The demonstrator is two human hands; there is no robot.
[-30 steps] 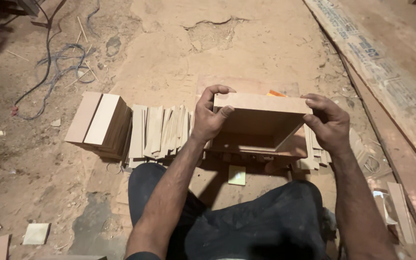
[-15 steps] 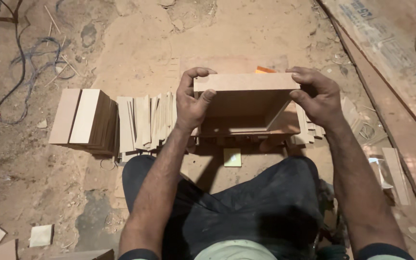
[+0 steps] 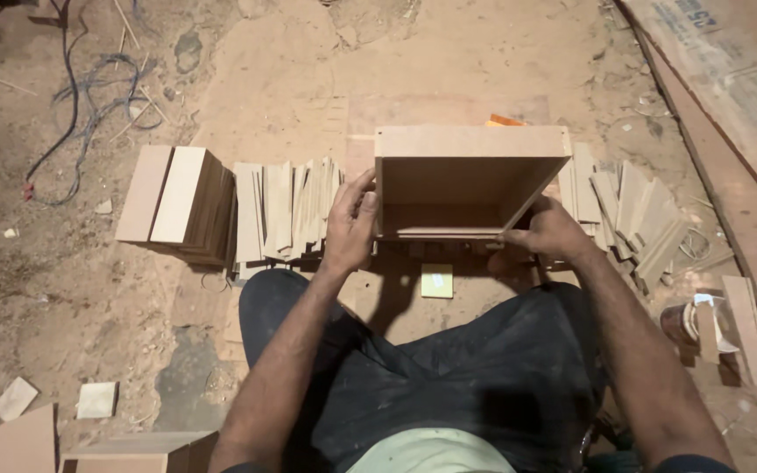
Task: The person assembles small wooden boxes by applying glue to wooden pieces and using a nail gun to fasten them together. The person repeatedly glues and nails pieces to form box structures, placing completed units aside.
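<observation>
Pale tan wooden box [image 3: 470, 180], light-brown board stacks [image 3: 181, 203], small yellow-green square [image 3: 436, 281], blue cable [image 3: 89, 96], dark trousers [image 3: 449, 368].

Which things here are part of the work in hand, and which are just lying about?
In hand: open wooden box, gripped by left hand and right hand; cut wooden strips beside it.

Lying about: blue cable, stacked boards, small yellow-green square, cup.

Both hands [image 3: 350, 226] [image 3: 547, 233] forward, fingers curled
</observation>
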